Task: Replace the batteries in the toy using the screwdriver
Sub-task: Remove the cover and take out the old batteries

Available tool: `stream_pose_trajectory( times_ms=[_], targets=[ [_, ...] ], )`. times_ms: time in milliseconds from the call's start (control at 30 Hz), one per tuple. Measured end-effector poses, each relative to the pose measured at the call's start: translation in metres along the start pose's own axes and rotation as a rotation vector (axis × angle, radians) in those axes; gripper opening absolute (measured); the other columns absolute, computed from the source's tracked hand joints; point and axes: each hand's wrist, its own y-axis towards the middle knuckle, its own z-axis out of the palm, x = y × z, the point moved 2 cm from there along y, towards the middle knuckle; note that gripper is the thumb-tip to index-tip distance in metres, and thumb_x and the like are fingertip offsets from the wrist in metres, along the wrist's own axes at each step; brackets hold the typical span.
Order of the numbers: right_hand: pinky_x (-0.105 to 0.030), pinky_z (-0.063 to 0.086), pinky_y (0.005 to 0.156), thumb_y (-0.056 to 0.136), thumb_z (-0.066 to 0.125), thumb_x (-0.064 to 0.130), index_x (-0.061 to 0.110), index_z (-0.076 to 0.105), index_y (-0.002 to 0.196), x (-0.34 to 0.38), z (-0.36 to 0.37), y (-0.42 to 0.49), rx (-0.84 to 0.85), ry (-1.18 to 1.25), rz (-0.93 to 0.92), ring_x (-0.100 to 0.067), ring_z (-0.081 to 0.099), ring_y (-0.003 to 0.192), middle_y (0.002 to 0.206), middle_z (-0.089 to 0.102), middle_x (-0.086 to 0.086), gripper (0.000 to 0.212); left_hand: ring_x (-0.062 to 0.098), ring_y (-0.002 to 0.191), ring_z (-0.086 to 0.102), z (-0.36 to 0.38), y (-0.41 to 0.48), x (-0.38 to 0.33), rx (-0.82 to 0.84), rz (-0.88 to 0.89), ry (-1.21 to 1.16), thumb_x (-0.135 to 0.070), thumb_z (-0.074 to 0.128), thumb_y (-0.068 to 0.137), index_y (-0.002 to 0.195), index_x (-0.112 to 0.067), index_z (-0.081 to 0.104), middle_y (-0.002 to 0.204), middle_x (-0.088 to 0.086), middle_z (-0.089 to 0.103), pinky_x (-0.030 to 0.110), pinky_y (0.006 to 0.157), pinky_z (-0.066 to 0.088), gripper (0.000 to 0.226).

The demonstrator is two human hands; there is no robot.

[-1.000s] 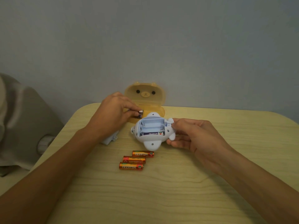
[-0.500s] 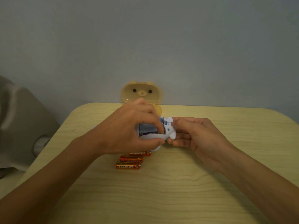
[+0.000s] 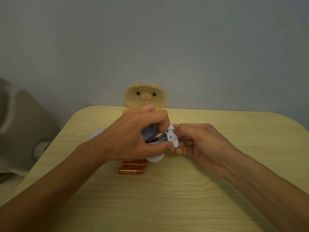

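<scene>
A grey chair (image 3: 18, 128) stood left of the pale wooden table (image 3: 167, 198). The left hand (image 3: 133, 136) pinched a purple battery (image 3: 153, 137) into the white toy (image 3: 172, 139); the right hand (image 3: 200, 144) gripped the toy's end. A grey wall (image 3: 167, 39) rose behind.

bare table (image 3: 192, 198) in front, orange batteries (image 3: 131, 171) beneath left hand (image 3: 132, 138)

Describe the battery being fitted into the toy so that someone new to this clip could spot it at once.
Start at the yellow bear-faced case at the table's far edge; just in front of it both hands hold a white toy. The dark purple battery lies tilted in its open compartment under the left hand, unlike the orange batteries lying loose nearer the camera.
</scene>
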Motion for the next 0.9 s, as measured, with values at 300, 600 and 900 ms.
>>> stream_pose_trajectory(
  times_ms=[300,600,900],
  targets=[
    [-0.021,0.059,0.055,0.092,0.066,0.008,-0.004,0.081,0.101,0.006,-0.012,0.0,-0.094,0.019,-0.034,-0.019,0.072,0.06,0.076,0.076,-0.015,0.021,0.019,0.102,0.079,-0.024,0.002,0.028,-0.222,-0.327,-0.484,-0.03,0.083,0.088,0.11,-0.02,0.062,0.096,-0.002,0.083,0.045,0.09,0.062,0.032],
    [-0.021,0.06,0.056,0.095,0.065,0.009,-0.004,0.08,0.102,0.002,-0.021,0.001,-0.121,0.027,-0.034,-0.019,0.071,0.062,0.074,0.074,-0.015,0.021,0.008,0.096,0.074,-0.016,-0.014,0.08,-0.194,-0.368,0.092,-0.014,0.075,0.095,0.115,-0.021,0.079,0.103,-0.01,0.078,0.038,0.094,0.06,0.021],
    [-0.021,0.059,0.053,0.096,0.063,0.007,-0.005,0.079,0.104,0.003,-0.024,0.0,-0.139,0.029,-0.037,-0.019,0.071,0.06,0.076,0.072,-0.017,0.022,0.027,0.102,0.074,-0.006,-0.016,0.082,-0.003,-0.231,0.339,-0.021,0.061,0.095,0.126,-0.013,0.076,0.113,0.004,0.081,0.034,0.089,0.052,0.035]
  ],
)
